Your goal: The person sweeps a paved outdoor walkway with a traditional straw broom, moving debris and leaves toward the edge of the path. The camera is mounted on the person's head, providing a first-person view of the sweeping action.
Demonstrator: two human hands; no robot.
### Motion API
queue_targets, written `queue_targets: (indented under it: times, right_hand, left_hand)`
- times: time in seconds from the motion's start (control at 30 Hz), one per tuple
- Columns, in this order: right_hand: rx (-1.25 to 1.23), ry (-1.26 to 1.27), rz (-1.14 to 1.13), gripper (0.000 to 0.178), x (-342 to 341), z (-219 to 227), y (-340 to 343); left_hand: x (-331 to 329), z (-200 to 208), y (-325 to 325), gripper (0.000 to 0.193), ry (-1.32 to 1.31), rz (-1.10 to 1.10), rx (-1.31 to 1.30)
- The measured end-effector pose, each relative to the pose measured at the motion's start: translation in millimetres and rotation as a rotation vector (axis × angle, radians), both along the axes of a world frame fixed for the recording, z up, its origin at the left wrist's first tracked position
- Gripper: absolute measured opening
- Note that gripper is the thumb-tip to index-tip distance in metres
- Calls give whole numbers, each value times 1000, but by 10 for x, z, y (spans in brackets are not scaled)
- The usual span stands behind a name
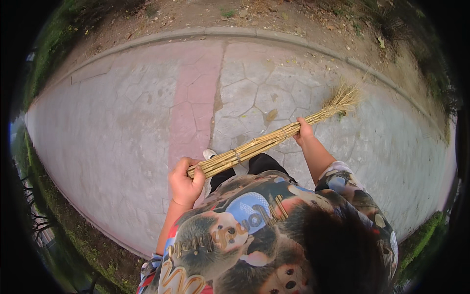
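A twig broom (pixel 262 142) of bundled, bamboo-like stalks lies slantwise across the front of my body, off the ground at its handle. My left hand (pixel 187 182) is closed round the butt end of the handle. Farther along, toward the bristles, my right hand (pixel 304 133) grips the bundle. A thin binding (pixel 237 156) circles the stalks between my hands. The dry, splayed bristles (pixel 345 96) point to the far right; whether they touch the pavement I cannot tell.
Grey patterned paving (pixel 122 132) spreads on both sides, crossed by a pinkish strip (pixel 191 98). A low stone kerb (pixel 230 32) curves along the far side, with bare soil and dry leaves (pixel 176 17) behind it. A brown leaf (pixel 271 115) lies on the paving. My shoe (pixel 209 154) shows below the handle.
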State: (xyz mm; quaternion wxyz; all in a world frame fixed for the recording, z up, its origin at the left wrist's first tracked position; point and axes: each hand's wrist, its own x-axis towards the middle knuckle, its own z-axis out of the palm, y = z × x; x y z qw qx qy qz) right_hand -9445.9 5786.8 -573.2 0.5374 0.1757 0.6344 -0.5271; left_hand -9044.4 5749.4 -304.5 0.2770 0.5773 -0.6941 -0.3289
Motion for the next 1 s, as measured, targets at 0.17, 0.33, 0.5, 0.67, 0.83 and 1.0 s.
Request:
queue_targets:
  times: [0.17,0.33,0.5,0.67,0.83,1.0]
  right_hand:
    - [-139,-161,28,24,832,298,-501]
    - [-222,-557,202,28,2377,723,-1302]
    - [-263,-590,490,19,3358,794,-2345]
    - [-234,-484,660,16,3211,174,-3265]
    - [-212,-475,312,14,1788,-449,-2837]
    - [-27,-120,-229,17,-548,-663,-2036]
  left_hand:
    - [495,586,150,13,-16,177,-120]
    - [1145,1534,374,35,-151,230,-463]
    - [910,1650,239,37,-419,205,-594]
    - [416,1088,-654,29,-547,254,-482]
    - [-7,857,-1685,16,-259,-34,-512]
    - [-1248,69,-2316,10,-97,-445,-214]
